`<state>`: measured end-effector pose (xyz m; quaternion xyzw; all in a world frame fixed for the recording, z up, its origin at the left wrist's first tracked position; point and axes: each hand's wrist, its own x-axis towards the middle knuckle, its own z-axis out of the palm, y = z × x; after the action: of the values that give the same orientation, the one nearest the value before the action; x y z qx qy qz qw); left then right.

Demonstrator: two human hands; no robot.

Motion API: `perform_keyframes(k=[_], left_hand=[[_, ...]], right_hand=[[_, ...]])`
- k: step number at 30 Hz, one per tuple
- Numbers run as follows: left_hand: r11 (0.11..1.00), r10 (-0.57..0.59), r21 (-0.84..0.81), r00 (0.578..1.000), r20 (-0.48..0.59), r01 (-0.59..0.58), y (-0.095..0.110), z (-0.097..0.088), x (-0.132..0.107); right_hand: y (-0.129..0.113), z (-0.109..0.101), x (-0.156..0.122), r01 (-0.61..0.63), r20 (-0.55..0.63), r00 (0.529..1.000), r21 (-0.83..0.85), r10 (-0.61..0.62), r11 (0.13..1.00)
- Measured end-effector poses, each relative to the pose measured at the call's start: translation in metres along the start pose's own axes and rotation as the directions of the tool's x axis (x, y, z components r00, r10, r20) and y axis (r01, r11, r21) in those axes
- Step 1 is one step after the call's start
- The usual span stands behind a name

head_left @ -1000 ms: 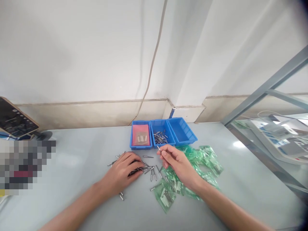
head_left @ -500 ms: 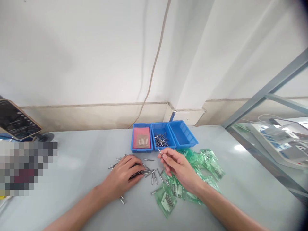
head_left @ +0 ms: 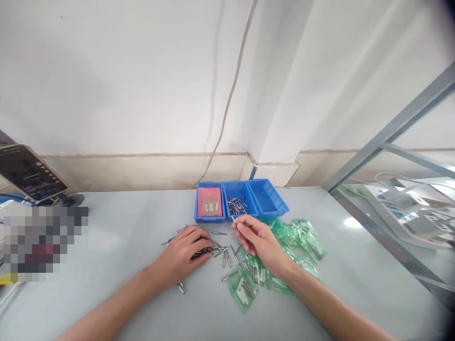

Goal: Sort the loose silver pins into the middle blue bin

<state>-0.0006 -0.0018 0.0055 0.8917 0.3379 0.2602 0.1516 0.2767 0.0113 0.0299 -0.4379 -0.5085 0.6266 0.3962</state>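
My left hand (head_left: 186, 251) curls over a heap of slim metal pins (head_left: 202, 253) on the table, thumb and fingers closed around a bunch of them. Part of that heap is hidden under the palm. Between thumb and fingertips, my right hand (head_left: 256, 237) pinches a single metal pin (head_left: 233, 219), its tip pointing up and left. This hand hovers at the front edge of the middle blue bin (head_left: 253, 203), which holds a pile of similar pins (head_left: 236, 206). More loose pins (head_left: 227, 258) lie scattered between the two hands.
Green plastic bags (head_left: 243, 289) of pins lie under and beside my right forearm. A left blue bin (head_left: 210, 219) holds a pink sheet and a clear packet; a right blue bin (head_left: 268, 199) stands beside. A phone on a stand (head_left: 33, 173) is at left, a metal frame (head_left: 377, 144) at right.
The camera view has shifted slightly. My right hand has edged a little up and left with the pin; my left hand keeps its pose over the heap.
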Motion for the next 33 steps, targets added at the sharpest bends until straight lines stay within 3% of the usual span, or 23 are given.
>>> perform_keyframes(k=[6, 14, 33], left_hand=[[1.0, 0.008, 0.013, 1.0, -0.003, -0.008, 0.0005, -0.0005, 0.0016], [1.0, 0.014, 0.021, 1.0, -0.011, -0.014, -0.0011, 0.0006, 0.0003], [1.0, 0.012, 0.016, 1.0, -0.013, -0.011, -0.0006, 0.001, 0.0009]], right_hand=[[0.0007, 0.0009, -0.0001, 0.02, -0.017, 1.0, -0.024, -0.021, 1.0], [-0.002, 0.0008, -0.0006, 0.157, -0.125, 0.978, -0.107, -0.17, 0.982], [0.003, -0.0003, -0.0014, 0.236, -0.134, 0.953, -0.234, -0.272, 0.943]])
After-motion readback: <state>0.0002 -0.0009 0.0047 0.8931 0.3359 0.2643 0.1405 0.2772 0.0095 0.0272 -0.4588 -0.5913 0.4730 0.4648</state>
